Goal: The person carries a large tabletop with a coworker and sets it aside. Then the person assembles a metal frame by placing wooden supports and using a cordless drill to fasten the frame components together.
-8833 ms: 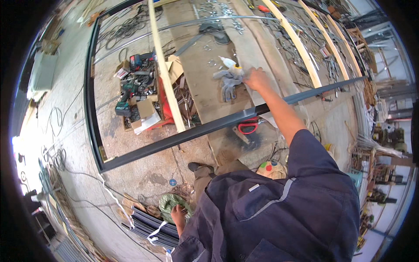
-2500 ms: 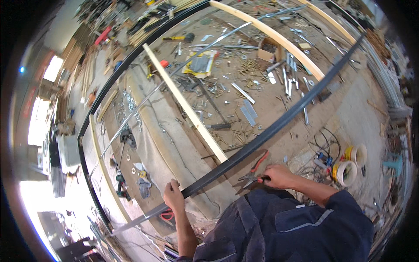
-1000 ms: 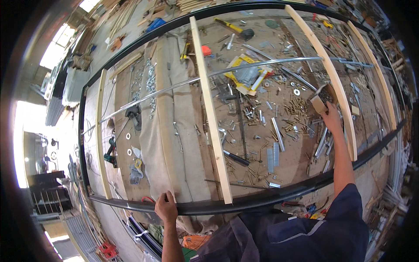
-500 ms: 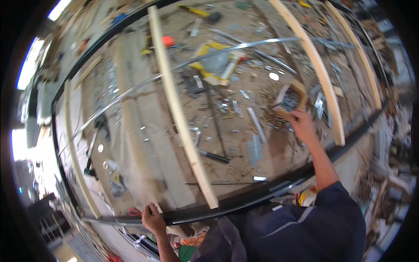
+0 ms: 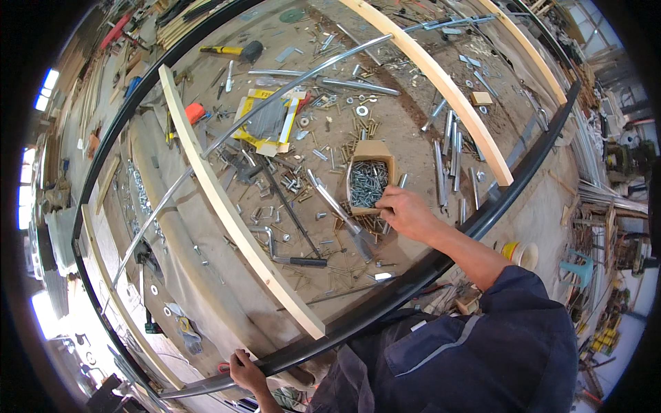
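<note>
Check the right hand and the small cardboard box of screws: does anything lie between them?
Nothing visible does. The right hand already rests at the near right edge of the open cardboard box of screws, fingers at its rim. Loose screws and a metal rod lie beside the box, not between. The left hand grips the black frame bar.

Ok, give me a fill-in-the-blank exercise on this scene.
1. The right hand rests at a small cardboard box full of ____.
2. The left hand grips the ____ metal frame.
3. The plank lying across the frame is made of ____.

Missing: screws; black; wood
</note>
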`<state>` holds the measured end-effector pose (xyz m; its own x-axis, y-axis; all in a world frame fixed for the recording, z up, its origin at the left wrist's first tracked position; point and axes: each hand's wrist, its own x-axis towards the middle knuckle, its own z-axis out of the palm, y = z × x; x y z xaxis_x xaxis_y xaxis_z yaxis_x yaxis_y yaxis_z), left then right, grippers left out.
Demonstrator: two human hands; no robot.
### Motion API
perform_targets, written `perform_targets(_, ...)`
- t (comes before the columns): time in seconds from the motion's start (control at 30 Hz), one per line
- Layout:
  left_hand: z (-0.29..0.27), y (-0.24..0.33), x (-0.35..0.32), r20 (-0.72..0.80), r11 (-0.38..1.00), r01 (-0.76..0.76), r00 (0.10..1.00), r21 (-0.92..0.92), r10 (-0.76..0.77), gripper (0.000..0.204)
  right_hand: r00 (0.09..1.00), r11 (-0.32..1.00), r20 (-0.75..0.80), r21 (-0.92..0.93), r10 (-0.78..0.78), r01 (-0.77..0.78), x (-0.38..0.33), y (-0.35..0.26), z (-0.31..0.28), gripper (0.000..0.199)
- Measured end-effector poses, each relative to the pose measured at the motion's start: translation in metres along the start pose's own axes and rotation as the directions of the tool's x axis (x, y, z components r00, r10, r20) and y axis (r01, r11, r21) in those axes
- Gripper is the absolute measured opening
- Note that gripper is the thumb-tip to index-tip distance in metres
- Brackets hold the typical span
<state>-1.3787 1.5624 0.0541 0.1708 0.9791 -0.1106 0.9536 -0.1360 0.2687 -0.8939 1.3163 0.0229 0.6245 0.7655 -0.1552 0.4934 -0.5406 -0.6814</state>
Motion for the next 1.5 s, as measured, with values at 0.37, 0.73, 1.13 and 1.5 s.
perform_targets(0.37,-0.008,-0.009,0.002,0.113,0.974,0.015,0.993,0.227,-0.041,0.043,0.951,0.982,-0.284,-0.104,0.123,-0.158,0.014,0.085,-0.063,0.017)
perform_targets(0.73,-0.001,-0.019,0.002,0.038,0.977,-0.066,0.998,0.202,0.060,0.041,0.919,0.956,-0.348,-0.151,0.186,-0.251,0.033,0.114,-0.094,0.019)
perform_targets(1.13,-0.009,-0.001,0.001,0.054,0.986,-0.005,0.999,0.164,-0.004,0.040,0.916,0.969,-0.370,-0.121,0.156,-0.214,0.035,0.123,-0.087,0.020)
perform_targets(1.5,-0.014,0.010,-0.002,0.181,0.982,-0.022,0.983,0.186,-0.012,0.041,0.924,0.953,-0.316,-0.140,0.216,-0.270,0.042,0.133,-0.082,0.018)
